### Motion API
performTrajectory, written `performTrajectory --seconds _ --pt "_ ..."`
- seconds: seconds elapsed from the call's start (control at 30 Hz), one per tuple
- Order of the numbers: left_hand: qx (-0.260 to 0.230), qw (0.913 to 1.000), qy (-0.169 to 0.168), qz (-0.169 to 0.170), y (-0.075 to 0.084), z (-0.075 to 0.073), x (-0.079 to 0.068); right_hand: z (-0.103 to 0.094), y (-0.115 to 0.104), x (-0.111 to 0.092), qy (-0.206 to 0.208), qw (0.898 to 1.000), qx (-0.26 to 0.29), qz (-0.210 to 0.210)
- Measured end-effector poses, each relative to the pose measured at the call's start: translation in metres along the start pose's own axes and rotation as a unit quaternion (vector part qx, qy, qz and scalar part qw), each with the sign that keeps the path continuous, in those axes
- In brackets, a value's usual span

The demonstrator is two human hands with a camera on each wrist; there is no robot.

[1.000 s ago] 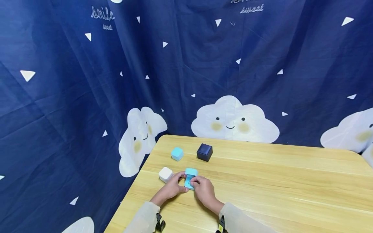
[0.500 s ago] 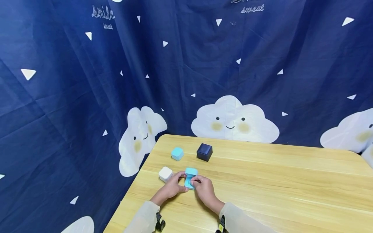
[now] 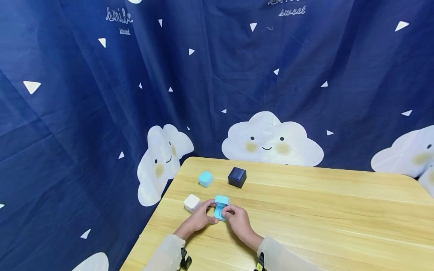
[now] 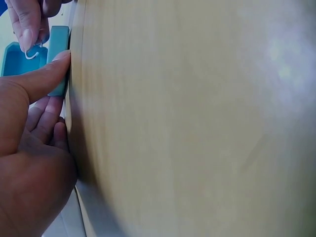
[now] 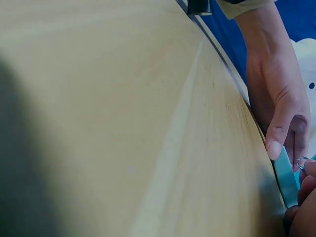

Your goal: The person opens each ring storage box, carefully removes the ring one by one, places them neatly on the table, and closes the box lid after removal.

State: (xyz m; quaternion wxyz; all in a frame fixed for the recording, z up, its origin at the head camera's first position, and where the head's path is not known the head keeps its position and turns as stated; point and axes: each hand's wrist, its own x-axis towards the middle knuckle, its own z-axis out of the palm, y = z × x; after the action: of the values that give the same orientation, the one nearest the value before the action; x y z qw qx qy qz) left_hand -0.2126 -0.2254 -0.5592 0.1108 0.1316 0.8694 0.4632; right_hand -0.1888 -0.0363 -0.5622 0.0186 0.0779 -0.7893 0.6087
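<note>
A turquoise ring box [image 3: 222,200] stands on the table with its lid raised. My left hand [image 3: 200,217] grips it from the left, the thumb along the near side of the base in the left wrist view and other fingers on the far side. Thumb and fingertips of my right hand [image 3: 238,223] pinch a thin silver ring [image 4: 31,54] by its upper part. In the left wrist view the ring overlaps the blue inside of the box. From the right wrist view the ring [image 5: 302,160] shows just above the box's edge, partly hidden by my right fingers.
Just left of my left hand sits a closed white box [image 3: 192,202]. Farther back are a closed light blue box [image 3: 205,178] and a larger navy box [image 3: 237,177]. The wooden table [image 3: 325,210] stretches to the right, with a dark blue curtain [image 3: 217,75] behind.
</note>
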Motion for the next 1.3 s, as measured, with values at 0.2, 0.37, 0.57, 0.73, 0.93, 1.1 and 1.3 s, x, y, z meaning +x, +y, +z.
performTrajectory --seconds 0.2,0.37,0.57,0.73,0.93,1.1,1.3 --pt "0.001 1.0 -0.001 0.002 0.001 -0.001 0.0 -0.002 -0.004 -0.008 -0.01 1.0 -0.012 0.01" --pt "0.002 1.0 -0.003 0.004 0.0 -0.001 0.0 0.0 -0.002 -0.014 -0.015 0.998 -0.062 0.015" --pt "0.003 0.9999 -0.004 0.013 -0.001 -0.001 -0.001 0.001 -0.004 -0.021 -0.032 0.995 -0.097 0.0" --pt "-0.002 0.9999 -0.006 0.01 -0.002 -0.001 0.0 0.002 -0.009 -0.024 -0.046 0.992 -0.114 -0.015" --pt "0.002 0.9998 -0.005 0.019 -0.002 -0.001 0.0 0.005 -0.009 -0.027 -0.05 0.99 -0.13 -0.022" --pt "0.004 0.9998 -0.003 0.019 -0.001 0.0 0.0 0.009 -0.009 -0.03 -0.047 0.987 -0.152 -0.027" --pt "0.005 0.9998 -0.001 0.017 -0.001 0.0 0.0 0.011 -0.008 -0.031 -0.045 0.984 -0.169 -0.024"
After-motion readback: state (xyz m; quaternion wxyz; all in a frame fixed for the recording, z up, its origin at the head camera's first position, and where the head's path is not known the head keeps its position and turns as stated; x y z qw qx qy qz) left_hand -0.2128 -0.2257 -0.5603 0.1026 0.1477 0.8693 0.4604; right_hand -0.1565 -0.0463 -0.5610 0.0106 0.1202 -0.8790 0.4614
